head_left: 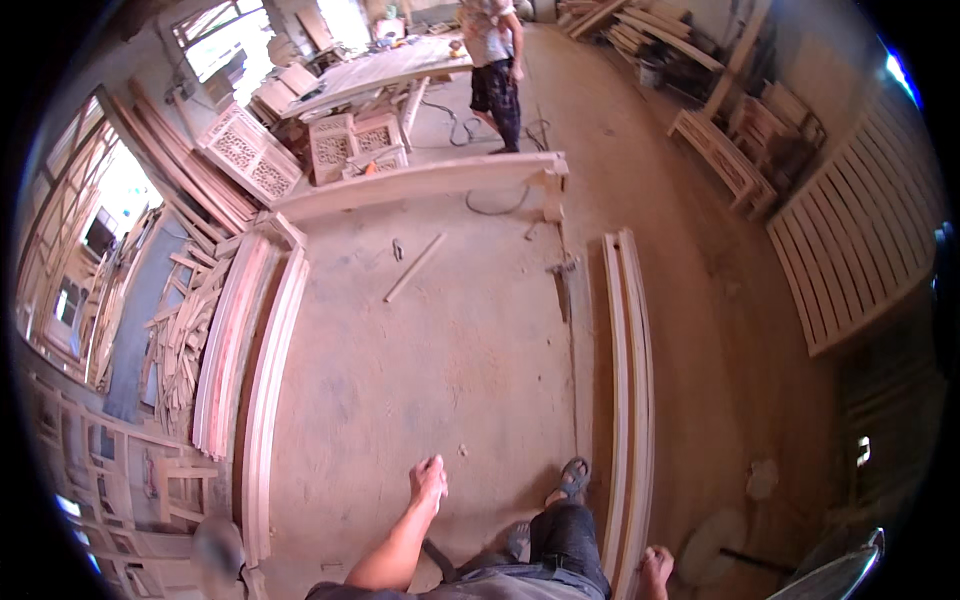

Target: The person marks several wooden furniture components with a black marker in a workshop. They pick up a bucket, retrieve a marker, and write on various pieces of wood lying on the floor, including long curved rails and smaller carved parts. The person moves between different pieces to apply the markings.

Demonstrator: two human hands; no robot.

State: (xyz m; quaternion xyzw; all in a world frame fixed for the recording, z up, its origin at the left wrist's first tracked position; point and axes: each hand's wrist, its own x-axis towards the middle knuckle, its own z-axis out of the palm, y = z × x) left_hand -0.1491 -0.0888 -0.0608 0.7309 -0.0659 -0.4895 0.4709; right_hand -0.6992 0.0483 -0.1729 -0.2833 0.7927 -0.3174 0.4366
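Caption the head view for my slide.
Left hand over the floor, right hand beside long timber; a co-worker stands beyond.

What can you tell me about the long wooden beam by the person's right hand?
The beam is long, narrow and pale, like bare wood. Light strips with darker lines between them run along its length; whether it is one grooved piece or several side by side is unclear. It stretches ahead from near the picture's lower edge, to the right of the right foot. The right hand is beside its near part, perhaps touching.
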